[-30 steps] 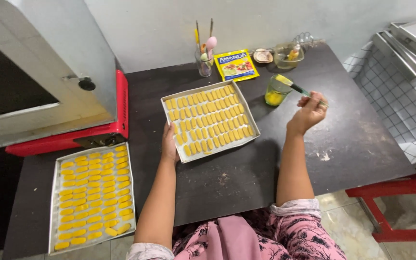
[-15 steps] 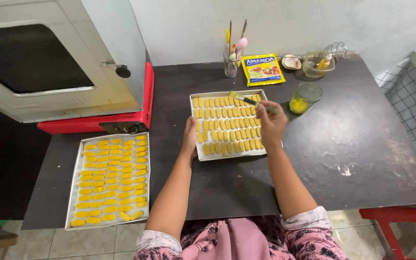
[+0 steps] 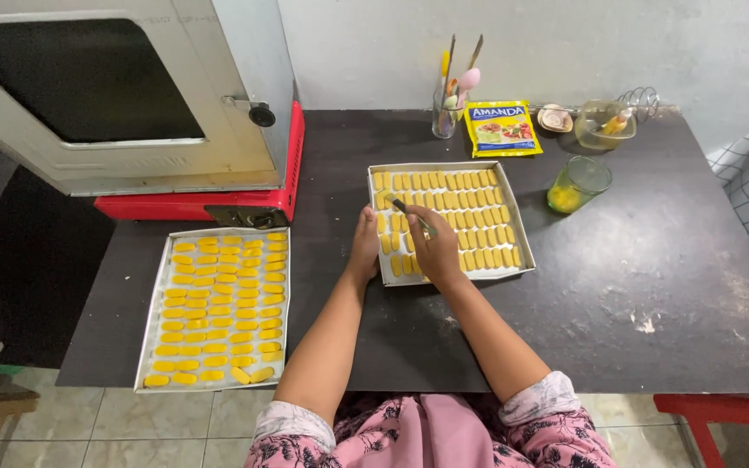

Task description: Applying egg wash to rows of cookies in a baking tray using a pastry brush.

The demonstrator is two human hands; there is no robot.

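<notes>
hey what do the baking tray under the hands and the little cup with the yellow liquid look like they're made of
The rectangular baking tray under the hands looks like thin bare metal, probably aluminium: dull silver-grey with a folded rim. The small round cup of yellow liquid looks like clear glass or plastic with a greenish tint, since the dark table and the liquid show through its wall; which one, the picture leaves open.

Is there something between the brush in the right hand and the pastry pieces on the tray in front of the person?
Nothing visible does. The right hand holds the brush directly over the pastry pieces in the tray; the left hand rests at the tray's left edge.
</notes>
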